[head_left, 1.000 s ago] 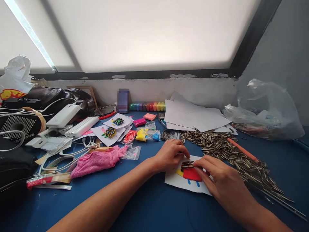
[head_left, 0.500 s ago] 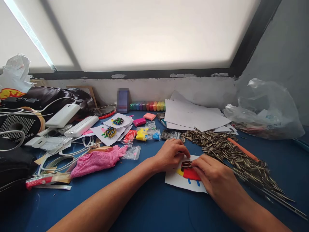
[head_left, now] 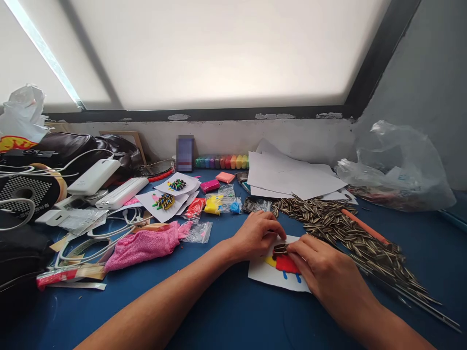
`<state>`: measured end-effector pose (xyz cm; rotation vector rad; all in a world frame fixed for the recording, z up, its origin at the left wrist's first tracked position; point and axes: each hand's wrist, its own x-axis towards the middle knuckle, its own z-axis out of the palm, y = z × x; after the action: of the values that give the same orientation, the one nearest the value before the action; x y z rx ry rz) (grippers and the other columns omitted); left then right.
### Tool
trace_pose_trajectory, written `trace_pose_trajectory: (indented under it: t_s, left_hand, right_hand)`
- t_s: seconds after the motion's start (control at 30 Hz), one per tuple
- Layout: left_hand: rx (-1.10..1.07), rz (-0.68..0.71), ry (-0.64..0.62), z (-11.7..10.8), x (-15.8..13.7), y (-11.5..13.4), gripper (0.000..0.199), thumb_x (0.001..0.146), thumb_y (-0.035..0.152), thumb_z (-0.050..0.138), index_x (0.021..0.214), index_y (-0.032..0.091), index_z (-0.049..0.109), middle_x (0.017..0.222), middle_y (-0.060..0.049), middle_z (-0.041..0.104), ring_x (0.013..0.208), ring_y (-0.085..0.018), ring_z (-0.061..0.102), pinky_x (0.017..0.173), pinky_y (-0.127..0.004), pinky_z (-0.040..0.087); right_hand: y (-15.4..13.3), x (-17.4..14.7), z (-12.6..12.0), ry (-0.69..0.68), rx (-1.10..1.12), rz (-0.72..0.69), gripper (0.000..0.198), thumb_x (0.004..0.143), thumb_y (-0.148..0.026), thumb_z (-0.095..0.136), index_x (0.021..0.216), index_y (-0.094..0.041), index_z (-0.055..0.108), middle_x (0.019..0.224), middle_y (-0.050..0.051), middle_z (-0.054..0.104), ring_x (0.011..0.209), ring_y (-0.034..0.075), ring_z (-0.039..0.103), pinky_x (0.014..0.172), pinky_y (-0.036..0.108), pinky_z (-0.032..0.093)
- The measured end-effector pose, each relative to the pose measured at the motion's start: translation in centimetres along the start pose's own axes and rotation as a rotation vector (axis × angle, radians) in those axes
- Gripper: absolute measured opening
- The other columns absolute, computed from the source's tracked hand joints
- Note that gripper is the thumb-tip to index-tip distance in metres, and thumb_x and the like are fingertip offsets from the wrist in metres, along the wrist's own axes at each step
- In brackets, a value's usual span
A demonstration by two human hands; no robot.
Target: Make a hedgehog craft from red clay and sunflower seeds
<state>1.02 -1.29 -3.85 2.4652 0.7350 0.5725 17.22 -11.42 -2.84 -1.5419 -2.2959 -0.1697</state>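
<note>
A piece of white paper (head_left: 260,276) lies in front of me, carrying a flat clay figure with a red body (head_left: 287,265), a yellow part (head_left: 270,261) at its left and blue legs (head_left: 292,277) below. Dark striped sunflower seeds (head_left: 280,248) stand along the red clay's upper edge. My right hand (head_left: 321,262) pinches a seed there between thumb and finger; the fingertips partly hide it. Bent fingers of my left hand (head_left: 258,234) press on the paper's upper left, close beside the seeds. Its thumb is mostly hidden.
A pile of sunflower seeds (head_left: 339,223) with an orange stick (head_left: 365,226) lies at right, beside long metal tweezers (head_left: 408,291). Bagged yellow clay (head_left: 213,204), finished seed-and-clay pieces (head_left: 163,201) and a pink cloth (head_left: 149,245) are left. Paper sheets (head_left: 292,175) lie behind.
The whole view has shifted slightly. My right hand has moved a touch at the seeds on the red clay; my left hand keeps its place on the paper.
</note>
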Motion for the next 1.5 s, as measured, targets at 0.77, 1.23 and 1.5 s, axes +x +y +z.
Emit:
trace_pose_trajectory:
  t_s: [0.77,1.23,1.5]
  left_hand:
    - [0.162,0.011,0.006,0.5,-0.3,0.5,0.016,0.092,0.019,0.047,0.106,0.018,0.054,0.101,-0.005,0.060,0.095,-0.019,0.050,0.089,-0.034,0.038]
    - [0.127,0.050,0.010,0.5,-0.4,0.1,0.016,0.083,0.011,0.050,0.095,0.019,0.058,0.098,-0.005,0.058,0.094,-0.019,0.050,0.086,-0.033,0.039]
    - [0.118,0.044,0.016,0.6,-0.4,0.1,0.016,0.083,0.013,0.052,0.096,0.020,0.058,0.097,-0.004,0.058,0.093,-0.018,0.050,0.085,-0.034,0.039]
  right_hand:
    - [2.6,-0.2,-0.9,0.009,0.085,0.167,0.027,0.093,-0.027,0.041,0.083,-0.023,0.066,0.081,0.004,0.067,0.070,0.018,0.066,0.059,0.029,0.050]
    - [2.9,3.0,-1.3,-0.316,0.440,0.288,0.023,0.082,-0.023,0.051,0.083,-0.021,0.074,0.079,0.002,0.074,0.072,0.018,0.067,0.065,0.028,0.049]
    - [2.9,3.4,-1.1,-0.310,0.431,0.262,0.022,0.083,-0.023,0.049,0.076,-0.021,0.071,0.074,0.002,0.072,0.068,0.017,0.064,0.061,0.027,0.047]
